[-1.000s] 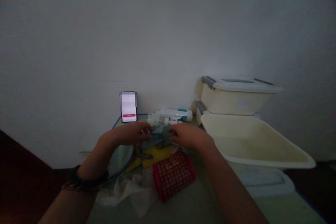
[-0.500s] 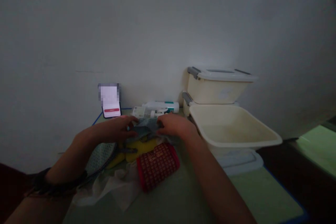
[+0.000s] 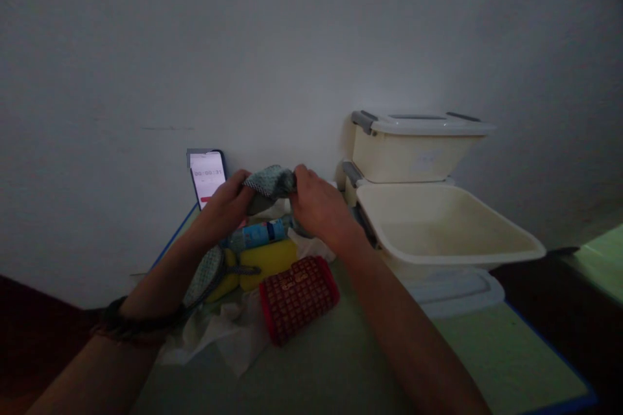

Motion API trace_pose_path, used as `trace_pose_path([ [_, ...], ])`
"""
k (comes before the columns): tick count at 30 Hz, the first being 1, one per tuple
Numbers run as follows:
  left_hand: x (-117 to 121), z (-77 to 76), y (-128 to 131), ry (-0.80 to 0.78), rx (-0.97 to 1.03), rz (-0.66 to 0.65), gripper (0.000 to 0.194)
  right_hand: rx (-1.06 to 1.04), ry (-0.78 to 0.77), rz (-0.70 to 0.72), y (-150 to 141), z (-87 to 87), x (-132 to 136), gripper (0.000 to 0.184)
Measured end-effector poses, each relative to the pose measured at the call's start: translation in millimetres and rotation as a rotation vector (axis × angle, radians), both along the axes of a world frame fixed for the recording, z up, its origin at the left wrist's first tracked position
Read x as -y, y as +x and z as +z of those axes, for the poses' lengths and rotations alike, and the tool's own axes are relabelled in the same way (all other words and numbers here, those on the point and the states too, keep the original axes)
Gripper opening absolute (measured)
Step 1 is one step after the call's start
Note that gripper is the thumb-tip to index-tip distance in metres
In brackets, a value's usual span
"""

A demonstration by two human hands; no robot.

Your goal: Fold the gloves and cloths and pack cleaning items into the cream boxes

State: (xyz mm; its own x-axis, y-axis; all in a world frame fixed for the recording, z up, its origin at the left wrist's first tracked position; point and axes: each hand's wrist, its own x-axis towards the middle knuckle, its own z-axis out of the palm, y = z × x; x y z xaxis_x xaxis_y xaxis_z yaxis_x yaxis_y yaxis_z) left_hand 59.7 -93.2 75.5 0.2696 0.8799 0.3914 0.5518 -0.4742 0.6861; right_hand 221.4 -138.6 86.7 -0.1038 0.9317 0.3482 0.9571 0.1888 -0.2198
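Observation:
Both hands hold a small grey-green patterned cloth (image 3: 269,182) lifted above the table. My left hand (image 3: 224,204) pinches its left end and my right hand (image 3: 316,204) grips its right end. Under the cloth lie a blue bottle (image 3: 257,233), a yellow sponge (image 3: 267,259) and a red rolled mat (image 3: 298,298). A small mesh racket (image 3: 207,272) lies under my left forearm.
A phone (image 3: 208,176) leans on the wall behind my left hand. An open cream tub (image 3: 448,230) stands to the right, a lidded cream box (image 3: 418,149) behind it, a flat lid (image 3: 457,292) in front. White plastic wrap (image 3: 228,334) lies near the mat.
Both hands have lifted the cloth up off the pile, uncovering the blue bottle. The camera view has shifted slightly.

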Motion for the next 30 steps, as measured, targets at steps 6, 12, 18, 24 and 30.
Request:
trace_pose_path([
  [6,10.2,15.1,5.3,-0.203,0.681,-0.061,0.012,-0.246,0.242,0.101,10.4,15.6,5.5,0.018],
  [12,8.6,18.7,-2.7,-0.183,0.686,-0.052,0.017,-0.232,0.042,0.162,22.2,22.1,11.7,0.021],
  [18,11.5,17.2,-5.1,-0.116,0.377,-0.012,0.022,-0.231,0.0,0.179,1.7,-2.7,-2.1,0.04],
  [24,12.1,21.3,-6.2,-0.078,0.228,-0.029,0.016,-0.109,-0.125,0.233,-8.7,-20.7,-10.0,0.04],
  [30,17.6,26.9,-8.1,0.019,0.247,0.045,0.01,-0.023,-0.18,0.196,-9.4,-13.9,-6.9,0.02],
])
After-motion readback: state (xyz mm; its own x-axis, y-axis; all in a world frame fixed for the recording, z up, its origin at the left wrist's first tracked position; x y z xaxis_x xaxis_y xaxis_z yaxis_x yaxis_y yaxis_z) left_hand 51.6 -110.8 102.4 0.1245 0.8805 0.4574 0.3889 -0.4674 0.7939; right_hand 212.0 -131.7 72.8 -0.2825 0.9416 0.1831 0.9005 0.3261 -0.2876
